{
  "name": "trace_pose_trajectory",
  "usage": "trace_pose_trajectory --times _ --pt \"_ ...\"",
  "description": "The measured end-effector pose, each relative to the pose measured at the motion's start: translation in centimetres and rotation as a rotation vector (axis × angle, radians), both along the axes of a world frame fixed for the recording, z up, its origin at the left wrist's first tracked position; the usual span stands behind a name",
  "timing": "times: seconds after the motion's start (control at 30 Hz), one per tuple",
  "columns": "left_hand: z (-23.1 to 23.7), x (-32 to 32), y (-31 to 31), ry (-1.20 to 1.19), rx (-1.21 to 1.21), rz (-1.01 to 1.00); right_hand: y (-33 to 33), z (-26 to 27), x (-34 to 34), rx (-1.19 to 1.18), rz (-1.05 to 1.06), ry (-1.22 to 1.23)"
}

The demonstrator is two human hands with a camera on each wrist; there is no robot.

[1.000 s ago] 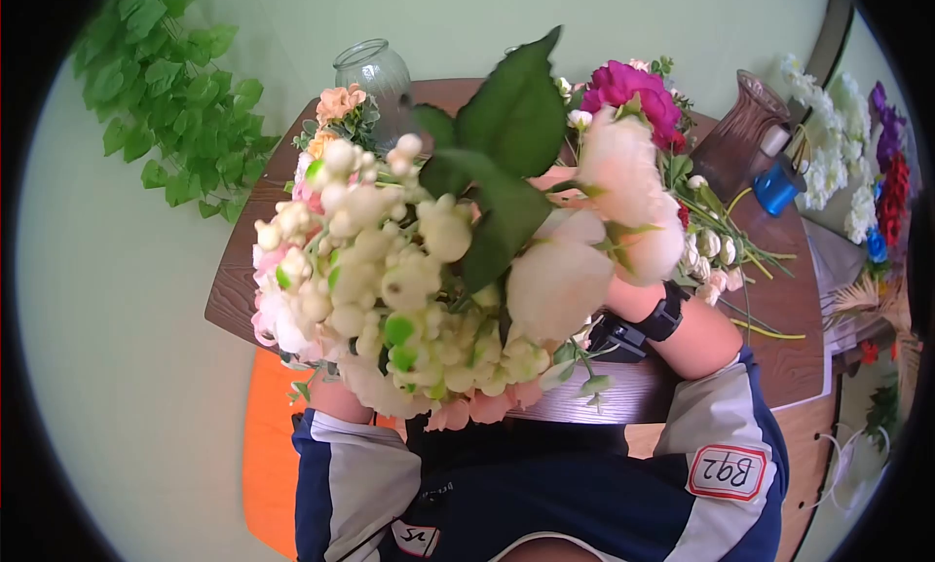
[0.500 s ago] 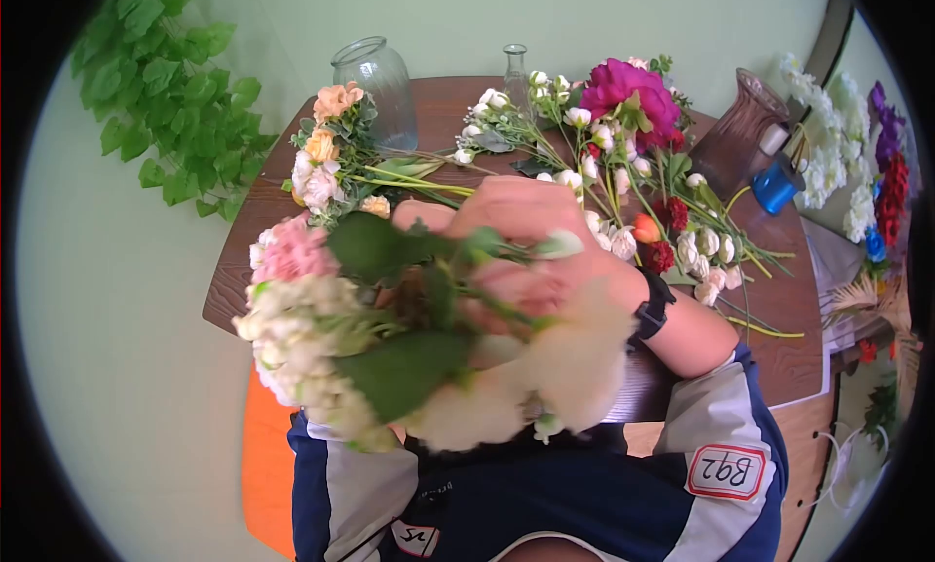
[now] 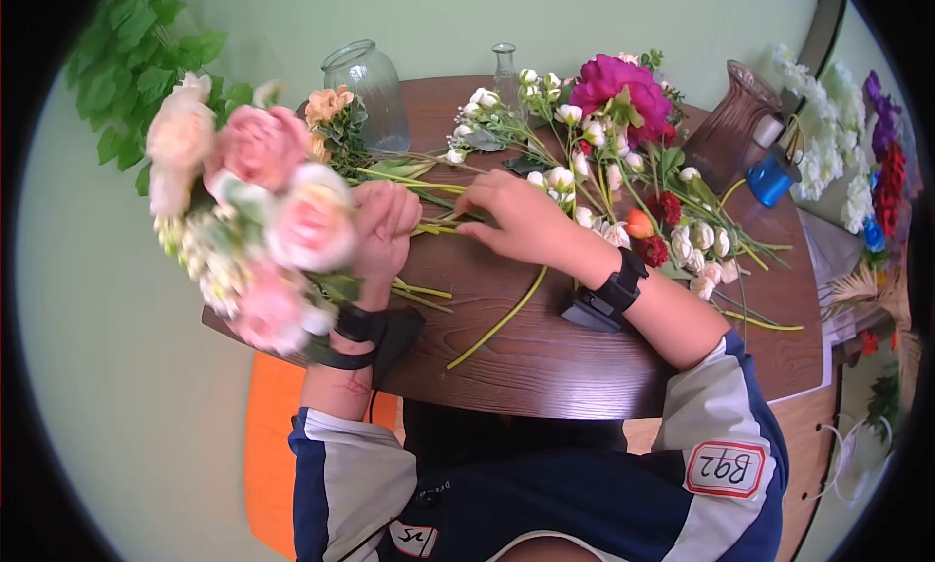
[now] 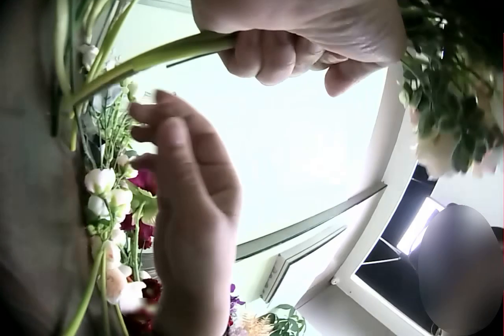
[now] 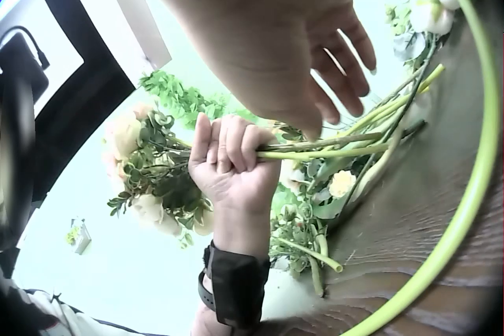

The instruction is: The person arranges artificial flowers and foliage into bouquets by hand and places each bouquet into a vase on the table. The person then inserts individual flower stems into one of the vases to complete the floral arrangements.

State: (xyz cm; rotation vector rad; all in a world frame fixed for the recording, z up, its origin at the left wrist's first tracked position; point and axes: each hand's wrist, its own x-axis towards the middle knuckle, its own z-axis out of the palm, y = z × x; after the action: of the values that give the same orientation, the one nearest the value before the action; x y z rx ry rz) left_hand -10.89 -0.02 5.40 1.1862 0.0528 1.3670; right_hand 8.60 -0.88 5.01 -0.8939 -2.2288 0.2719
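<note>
A bouquet of pink and cream flowers [image 3: 258, 148] leans out to the left, its stems [image 5: 331, 148] gripped in the left hand [image 3: 387, 233], whose fingers curl round them in the right wrist view. The stem ends point right. Just beside those ends is the right hand [image 3: 531, 226], fingers apart and slightly bent, holding nothing that shows; in the left wrist view the same hand [image 4: 193, 186] is below the gripped stems [image 4: 157, 56]. Whether its fingertips touch the stems, I cannot tell.
Behind stand a clear glass jar [image 3: 375, 99], a small bottle [image 3: 504, 75] and a purple vase [image 3: 730, 129]. White, red and magenta flowers [image 3: 623, 94] lie right of centre, near a blue roll [image 3: 771, 182]. A loose green stem [image 3: 502, 318] lies in front.
The bouquet has swung from in front of the body to the left, upright blooms now facing outward. The left hand has come into view, and the right hand has moved off the bouquet.
</note>
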Motion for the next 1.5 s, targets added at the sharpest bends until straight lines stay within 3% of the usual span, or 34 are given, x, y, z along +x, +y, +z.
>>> trace_pose_trajectory --times 0.03,0.13,0.27,0.5,0.6,0.67,0.7,0.77,0.8,0.9,1.03,1.2,1.33,1.4,1.5 --pt "0.7 0.0 -0.3 0.009 -0.036 -0.024 0.2 -0.6 0.3 -0.014 -0.040 -0.203" --pt "1.0 -1.0 0.5 -0.043 -0.115 -0.242 0.7 -2.1 0.7 -0.108 -0.003 -0.312" --pt "1.1 -1.1 0.6 -0.004 -0.251 -0.403 1.5 -2.3 1.1 -0.291 0.086 -0.211" --pt "0.9 0.1 -0.3 0.211 -0.224 -0.432 1.4 -2.2 1.0 -0.278 0.097 -0.207" --pt "1.1 0.3 -0.6 0.214 -0.206 -0.407 0.3 -1.2 0.6 -0.232 -0.020 -0.191" --pt "1.2 0.4 -0.8 0.216 -0.202 -0.375 -0.7 0.2 0.1 0.033 -0.474 -0.444" --pt "1.1 0.5 -0.8 0.212 -0.220 -0.341 -1.4 1.5 0.0 0.036 -0.470 -0.445" --pt "1.1 0.5 -0.9 0.207 -0.240 -0.304 -2.9 3.6 0.2 -0.425 -0.546 -0.687" --pt "1.1 0.6 -0.9 0.184 -0.207 -0.277 -3.5 3.1 0.7 -0.338 -0.484 -0.746" --pt "1.2 0.4 -0.8 0.142 -0.131 -0.233 -4.3 2.7 0.8 -0.400 -0.359 -0.825" --pt "1.2 0.0 -0.5 0.086 -0.085 -0.209 -3.6 1.1 0.3 -0.385 -0.342 -0.831" --pt "1.0 -0.1 -0.2 0.060 -0.121 -0.243 -3.7 -0.3 -1.0 -0.169 -0.338 -0.638" --pt "0.8 0.1 -0.2 0.109 -0.118 -0.261 -3.6 0.1 -1.5 -0.265 -0.371 -0.654" --pt "0.8 0.2 -0.4 0.124 -0.121 -0.245 -3.6 -0.1 -1.3 -0.433 -0.489 -0.712" --pt "0.9 0.5 -0.8 0.140 -0.137 -0.223 -3.6 -0.3 -1.2 -0.445 -0.533 -0.786"
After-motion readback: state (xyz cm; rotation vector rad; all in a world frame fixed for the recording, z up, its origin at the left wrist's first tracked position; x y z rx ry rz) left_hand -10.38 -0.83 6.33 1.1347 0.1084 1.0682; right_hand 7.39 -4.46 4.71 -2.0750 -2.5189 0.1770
